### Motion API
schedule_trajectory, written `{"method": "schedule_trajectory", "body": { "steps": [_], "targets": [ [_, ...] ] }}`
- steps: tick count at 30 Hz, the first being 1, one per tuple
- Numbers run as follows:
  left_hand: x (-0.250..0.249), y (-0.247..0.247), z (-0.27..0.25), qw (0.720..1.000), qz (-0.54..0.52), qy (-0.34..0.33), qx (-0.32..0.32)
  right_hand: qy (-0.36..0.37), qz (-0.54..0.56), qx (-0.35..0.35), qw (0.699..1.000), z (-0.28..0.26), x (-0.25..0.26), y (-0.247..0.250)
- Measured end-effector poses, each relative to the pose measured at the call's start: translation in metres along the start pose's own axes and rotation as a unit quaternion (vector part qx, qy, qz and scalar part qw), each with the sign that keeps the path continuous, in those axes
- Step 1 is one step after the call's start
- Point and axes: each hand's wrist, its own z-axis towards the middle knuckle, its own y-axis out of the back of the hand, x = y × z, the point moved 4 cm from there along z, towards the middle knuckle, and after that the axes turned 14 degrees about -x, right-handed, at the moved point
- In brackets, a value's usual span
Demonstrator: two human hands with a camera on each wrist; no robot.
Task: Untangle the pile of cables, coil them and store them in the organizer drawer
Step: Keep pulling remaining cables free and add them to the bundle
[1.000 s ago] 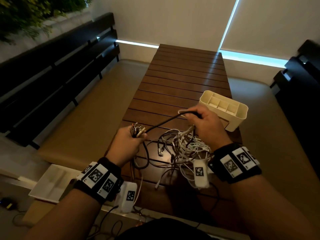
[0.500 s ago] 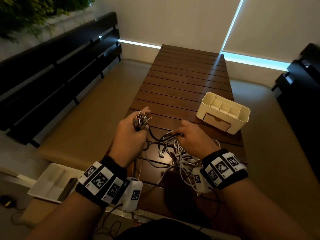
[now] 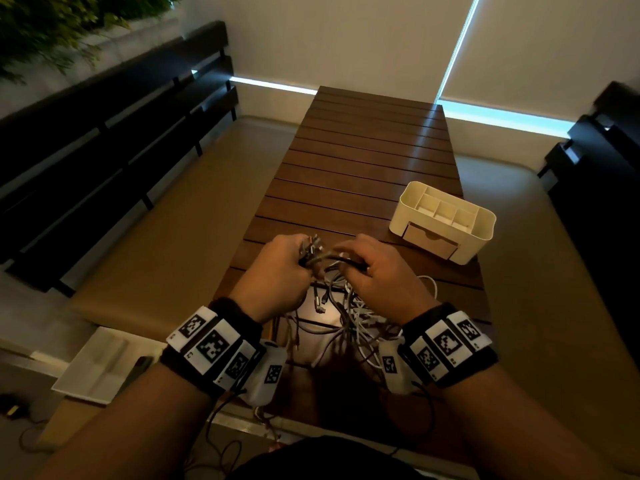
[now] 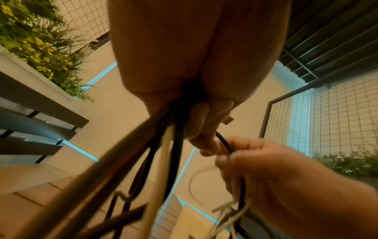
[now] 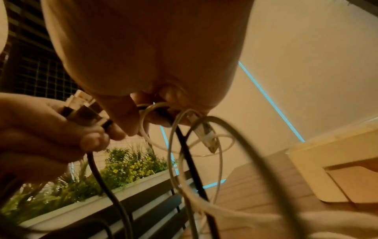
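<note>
Left hand (image 3: 277, 271) clutches a bunch of plug ends, anchoring them; right hand (image 3: 377, 271) pinches a black cable (image 3: 346, 260), apparently teasing it from the tangle (image 3: 349, 313) on the table (image 3: 363, 161); organizer (image 3: 443, 221) nearby, drawer closed.

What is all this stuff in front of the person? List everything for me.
cables: a tangled pile, black, grey and white, near end of the table
connector ends: a bunch, metallic, in the left hand
organizer: one, cream, drawer closed, table's right side
table: one, brown slats
benches: two, dark, either side
tray: one, white, lower left
plants: green, upper left
left hand: grips the connector ends
right hand: pinches a black cable
</note>
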Motion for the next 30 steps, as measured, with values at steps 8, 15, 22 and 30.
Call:
{"method": "schedule_trajectory", "body": {
  "steps": [8, 15, 22, 30],
  "targets": [
    [0.004, 0.043, 0.007, 0.971, -0.179, 0.078, -0.139, -0.203, -0.243, 0.125, 0.94, -0.031, -0.087, -0.012],
    [-0.006, 0.027, 0.002, 0.981, -0.174, 0.048, -0.069, -0.162, 0.133, 0.024, 0.978, 0.003, -0.004, 0.0],
    [-0.01, 0.042, 0.001, 0.954, -0.281, 0.057, -0.081, -0.227, 0.054, 0.121, 0.965, -0.019, -0.025, -0.034],
    [0.049, 0.044, 0.004, 0.958, -0.225, 0.154, -0.09, -0.188, 0.156, -0.017, 0.97, 0.003, -0.022, 0.01]
  ]
}}
